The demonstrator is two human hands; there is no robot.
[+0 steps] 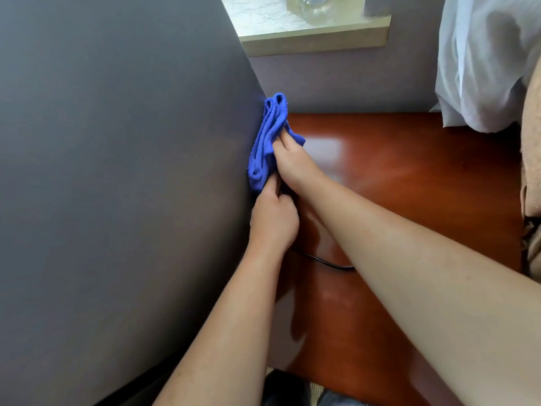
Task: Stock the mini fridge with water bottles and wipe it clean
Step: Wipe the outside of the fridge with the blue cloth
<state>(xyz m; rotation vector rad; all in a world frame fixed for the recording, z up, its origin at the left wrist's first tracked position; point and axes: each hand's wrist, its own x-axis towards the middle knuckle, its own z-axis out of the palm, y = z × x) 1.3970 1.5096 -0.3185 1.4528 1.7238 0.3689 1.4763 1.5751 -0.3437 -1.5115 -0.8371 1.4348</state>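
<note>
At the right edge of the grey mini fridge, your two hands meet on a folded blue cloth. Your right hand reaches in from the right, fingers curled around the cloth's upper half and pressing it against the fridge's side edge. Your left hand sits just below it, knuckles toward you, fingers curled and pinching the lower end of the same cloth. The two hands touch or nearly touch where the cloth bunches between them. The cloth hangs in long folds, its looped top standing above your right fingers and lying against the fridge corner.

Both forearms are bare and run down toward the bottom of the view, the right one crossing over the polished reddish-brown counter that the fridge stands on. A thin black cord lies on the counter, showing between your forearms. The fridge's broad, plain grey face fills the left half of the view; its inside is hidden.

Behind the counter rises a pale lilac wall, and above it a light window ledge carries a clear glass or plastic object, cut off by the top edge. White fabric hangs at the upper right, with a tan textured cloth along the right edge.
</note>
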